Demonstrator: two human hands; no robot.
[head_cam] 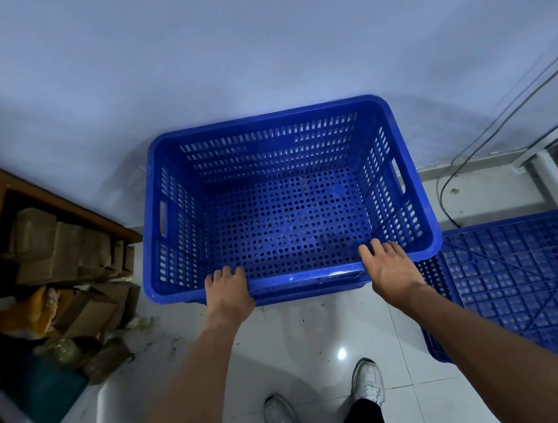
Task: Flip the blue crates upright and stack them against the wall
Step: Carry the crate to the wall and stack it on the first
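Note:
A blue perforated crate (279,163) stands upright against the white wall, its open top facing me. The rim of another blue crate (313,290) shows just beneath its near edge, so it sits nested on that one. My left hand (228,290) grips the near rim left of centre, fingers curled over the edge into the crate. My right hand (389,268) holds the same rim further right, fingers hooked over it. A second blue crate (526,285) lies upside down on the floor at the right, its ribbed bottom up.
A wooden shelf (63,206) with cardboard boxes and bags stands at the left, with clutter spilling onto the floor. Cables (446,180) and a white metal frame (548,165) are at the right wall. My white shoes (368,386) stand on the glossy white tiles.

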